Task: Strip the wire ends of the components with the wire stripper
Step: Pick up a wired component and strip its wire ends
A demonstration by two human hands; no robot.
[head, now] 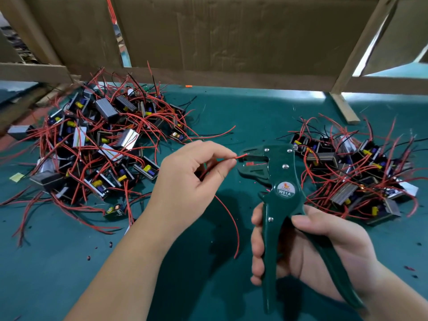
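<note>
head view: the left hand (187, 179) pinches a red wire (229, 218) between thumb and forefinger close to its end, with the other fingers loosely curled below; the short free tip points right into the mouth of the wire stripper (281, 193), whose jaws stand parted; whether the tip touches the blades cannot be told; from under the palm the wire curves down over the green mat (69, 262); the hand hides the part it belongs to.

the right hand (312, 246) grips the stripper upright above the mat, fingers wrapped round one handle and thumb laid on the other, the handles spread apart.

a big tangle of components (104, 144), small black and silver blocks with yellow parts and red and black leads, lies on the mat to the left, just beyond the left hand; a second heap (361, 172) lies to the right, close behind the stripper's head; the two heaps are well apart; red insulation scraps (408, 268) dot the mat; a cardboard wall (231, 35) and a wooden frame (342, 107) close off the far edge.
</note>
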